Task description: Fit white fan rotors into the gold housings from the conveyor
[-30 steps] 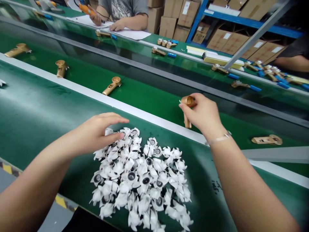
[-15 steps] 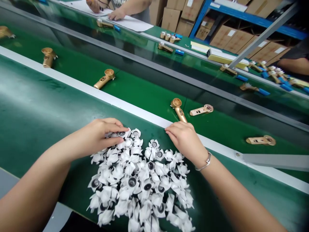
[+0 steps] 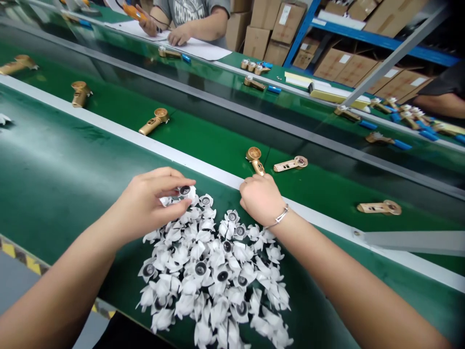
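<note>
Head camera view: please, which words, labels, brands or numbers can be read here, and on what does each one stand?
"CHOR" (uncertain, blurred): white print on the co-worker's grey T-shirt.
White labels on the brown cardboard cartons: too small to read.
Small dark marks on the flat gold plastic handled part: too small and blurred to read.

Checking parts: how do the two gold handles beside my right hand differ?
The first gold handle points at the right hand, round head away; the second gold handle lies crosswise, head rightward. The first is deeper gold; the second paler, slotted face up. Both lie on the green belt.
</note>
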Demonstrator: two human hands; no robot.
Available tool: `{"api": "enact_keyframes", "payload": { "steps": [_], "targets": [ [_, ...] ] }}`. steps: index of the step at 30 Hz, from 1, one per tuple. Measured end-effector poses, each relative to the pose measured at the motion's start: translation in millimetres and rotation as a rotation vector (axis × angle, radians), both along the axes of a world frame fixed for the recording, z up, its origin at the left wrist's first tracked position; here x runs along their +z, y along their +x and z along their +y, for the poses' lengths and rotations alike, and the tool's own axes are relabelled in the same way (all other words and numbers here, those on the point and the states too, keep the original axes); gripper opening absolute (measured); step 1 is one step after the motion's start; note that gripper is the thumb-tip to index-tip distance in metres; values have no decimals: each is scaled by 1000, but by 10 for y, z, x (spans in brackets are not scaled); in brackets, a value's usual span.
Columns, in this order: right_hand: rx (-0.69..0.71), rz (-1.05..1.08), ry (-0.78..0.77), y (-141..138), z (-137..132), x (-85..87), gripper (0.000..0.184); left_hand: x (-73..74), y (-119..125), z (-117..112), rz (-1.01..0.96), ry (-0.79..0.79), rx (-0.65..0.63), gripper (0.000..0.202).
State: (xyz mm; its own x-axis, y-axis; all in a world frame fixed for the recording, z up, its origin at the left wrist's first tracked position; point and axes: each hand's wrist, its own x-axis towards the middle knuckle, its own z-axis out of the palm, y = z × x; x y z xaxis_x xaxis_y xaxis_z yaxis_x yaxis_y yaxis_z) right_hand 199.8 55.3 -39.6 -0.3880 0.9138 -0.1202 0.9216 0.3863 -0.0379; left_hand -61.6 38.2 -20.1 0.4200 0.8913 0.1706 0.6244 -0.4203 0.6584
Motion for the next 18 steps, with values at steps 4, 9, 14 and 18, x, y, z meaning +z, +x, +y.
{"api": "enact_keyframes", "payload": {
  "steps": [4, 9, 14, 18],
  "targets": [
    [55, 282, 24, -17, -351, 272, 12, 198, 236, -278, -276, -207, -63, 31],
    [75, 962, -19, -30, -879, 535, 11, 317, 455, -480, -297, -299, -279, 47],
    [96, 1045, -9, 46, -1027, 542, 13, 365, 570, -558, -413, -371, -165, 61],
    [110, 993, 6, 100, -1073, 571, 14, 402, 647, -606, -419, -371, -126, 57]
  ]
}}
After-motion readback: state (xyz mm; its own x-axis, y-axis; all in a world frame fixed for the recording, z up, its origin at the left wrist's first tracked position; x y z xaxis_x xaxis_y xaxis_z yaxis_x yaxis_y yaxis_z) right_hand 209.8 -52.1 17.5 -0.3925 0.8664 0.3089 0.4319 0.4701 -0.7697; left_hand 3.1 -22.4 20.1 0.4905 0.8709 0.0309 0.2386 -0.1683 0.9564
